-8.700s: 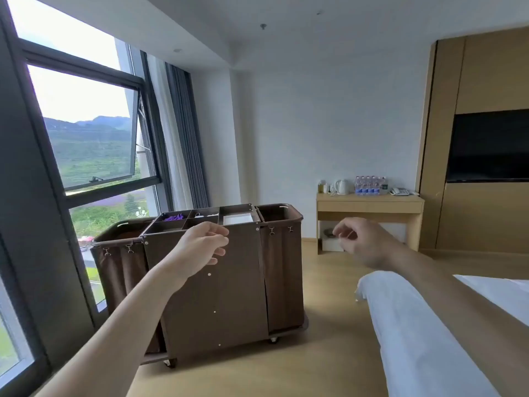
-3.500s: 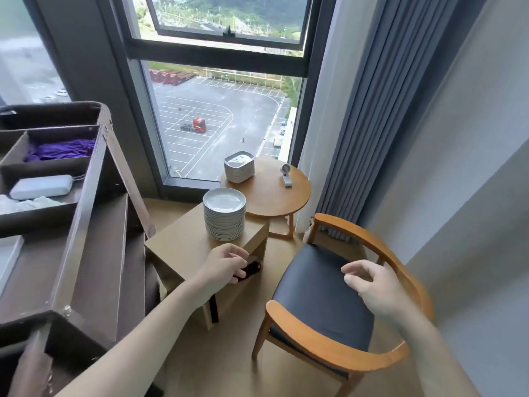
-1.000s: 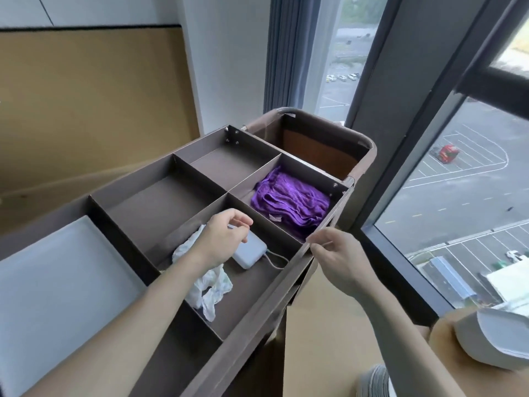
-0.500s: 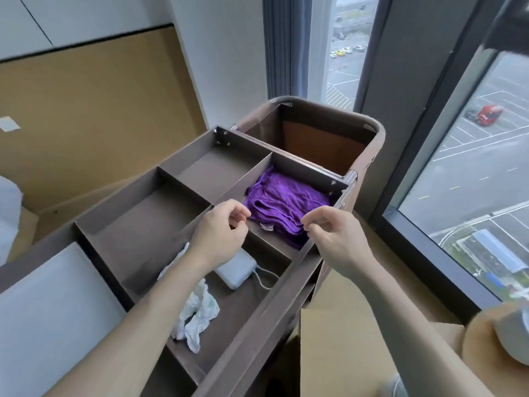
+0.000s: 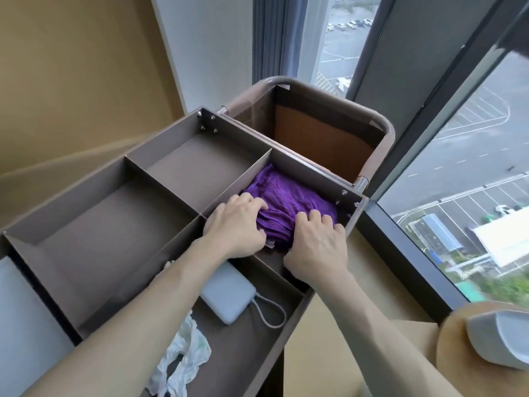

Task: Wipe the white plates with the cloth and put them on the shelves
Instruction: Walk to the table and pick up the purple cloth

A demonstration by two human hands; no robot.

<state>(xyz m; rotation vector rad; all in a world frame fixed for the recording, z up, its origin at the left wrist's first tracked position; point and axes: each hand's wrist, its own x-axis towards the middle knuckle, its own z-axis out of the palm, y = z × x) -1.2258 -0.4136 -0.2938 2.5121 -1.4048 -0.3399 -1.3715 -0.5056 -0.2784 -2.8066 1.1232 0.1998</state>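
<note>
The purple cloth (image 5: 289,193) lies bunched in the corner compartment (image 5: 309,174) of the cart tray (image 5: 65,202), by the window (image 5: 472,167). My left hand (image 5: 234,224) and right hand (image 5: 317,247) both have fingers curled into its near folds, gripping it. I judge the risk is lifting several layers at once, or snagging fabric on the bolted corner (image 5: 347,200). A low pull towards me could catch the cable (image 5: 272,313) of the power bank (image 5: 227,293) just beside.

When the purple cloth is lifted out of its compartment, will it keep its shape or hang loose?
Probably floppy: the purple cloth lies in soft folds and bunches where the left hand and right hand curl into it. It likely feels light, being only crumpled fabric. Its textured weave should hardly slip.
</note>
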